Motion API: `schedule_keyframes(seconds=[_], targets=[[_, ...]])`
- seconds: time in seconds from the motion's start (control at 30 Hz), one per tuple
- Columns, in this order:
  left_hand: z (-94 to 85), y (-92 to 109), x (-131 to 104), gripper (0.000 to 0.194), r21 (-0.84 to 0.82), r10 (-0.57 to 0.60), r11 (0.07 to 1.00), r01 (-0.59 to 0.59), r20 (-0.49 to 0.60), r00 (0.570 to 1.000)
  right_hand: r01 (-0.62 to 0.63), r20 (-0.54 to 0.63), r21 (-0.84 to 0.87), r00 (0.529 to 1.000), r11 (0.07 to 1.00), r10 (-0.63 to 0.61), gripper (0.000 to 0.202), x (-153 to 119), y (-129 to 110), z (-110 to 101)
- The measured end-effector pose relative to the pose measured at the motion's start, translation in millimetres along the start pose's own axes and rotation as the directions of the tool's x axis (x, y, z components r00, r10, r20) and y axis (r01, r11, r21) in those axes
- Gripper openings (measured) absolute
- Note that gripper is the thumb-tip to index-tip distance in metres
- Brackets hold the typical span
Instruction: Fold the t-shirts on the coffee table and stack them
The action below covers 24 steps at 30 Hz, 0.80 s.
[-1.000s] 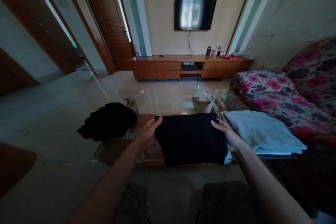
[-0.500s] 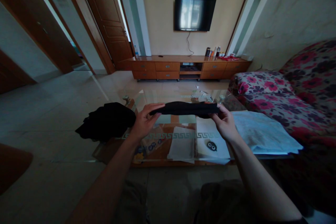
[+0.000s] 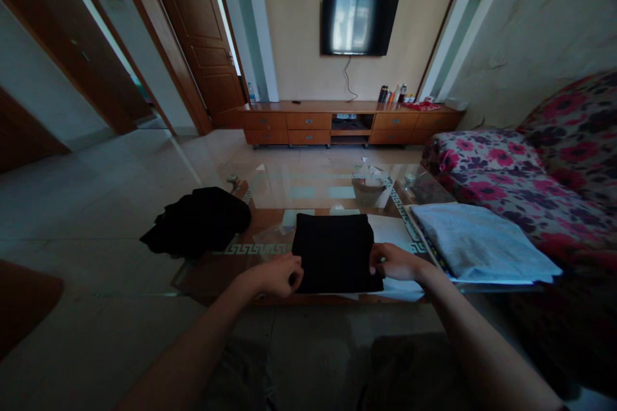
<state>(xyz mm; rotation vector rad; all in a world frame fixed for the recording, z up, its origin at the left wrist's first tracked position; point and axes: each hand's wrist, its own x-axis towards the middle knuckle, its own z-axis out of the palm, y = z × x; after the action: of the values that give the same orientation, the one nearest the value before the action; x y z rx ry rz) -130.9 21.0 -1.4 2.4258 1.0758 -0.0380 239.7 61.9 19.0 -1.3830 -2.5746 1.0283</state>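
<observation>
Folded black cloth (image 3: 335,253) lies flat on the glass-topped table (image 3: 253,248), close to the table's front edge, as a roughly rectangular block with a slightly uneven right side. The left hand (image 3: 282,275) is at the left edge of the cloth, toward its near corner, with fingers curled; whether its grip is closed on the cloth cannot be told. The right hand (image 3: 393,261) is at the right edge of the cloth, thumb and fingers bent beside it, and there too it cannot be told whether the grip pinches the cloth. Well to the left of the cloth, a crumpled black heap (image 3: 197,221) sits at the table's left end. White paper (image 3: 402,289) shows just to the right of the cloth, and farther right a light blue fabric (image 3: 486,241) lies flat. Beyond the cloth, well apart, is a long wooden cabinet (image 3: 308,122) with a television (image 3: 360,26) above it. A flowered sofa (image 3: 501,170) stands to the right of the cloth, past the light blue fabric
</observation>
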Motion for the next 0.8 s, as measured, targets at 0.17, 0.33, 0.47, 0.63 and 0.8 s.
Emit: schedule_keyframes(seconds=[0.17, 0.33, 0.47, 0.63, 0.8], targets=[[-1.8, 7, 32, 0.020, -0.006, -0.067, 0.998, 0.070, -0.372, 0.926, -0.183, -0.435, -0.153, 0.895, 0.971, 0.100, 0.034, 22, -16, 11], [14.6, -3, 67, 0.050, 0.098, -0.091, 0.979, 0.181, -0.581, 0.809, -0.306, -0.517, -0.319, 0.850, 0.897, 0.106, 0.065, 53, -5, 45], [33.8, -27, 77, 0.080, 0.097, -0.228, 0.941, 0.324, -0.525, 0.820, -0.401, -0.420, -0.298, 0.870, 0.866, 0.258, 0.084, 65, 17, 59], [45.2, -40, 81, 0.094, 0.110, -0.289, 0.910, 0.399, -0.522, 0.802, -0.408, -0.446, -0.313, 0.860, 0.858, 0.246, 0.091, 71, 30, 63], [46.0, -38, 84, 0.098, 0.134, -0.314, 0.891, 0.435, -0.511, 0.800, -0.377, -0.405, -0.309, 0.883, 0.873, 0.238, 0.096, 76, 33, 62]])
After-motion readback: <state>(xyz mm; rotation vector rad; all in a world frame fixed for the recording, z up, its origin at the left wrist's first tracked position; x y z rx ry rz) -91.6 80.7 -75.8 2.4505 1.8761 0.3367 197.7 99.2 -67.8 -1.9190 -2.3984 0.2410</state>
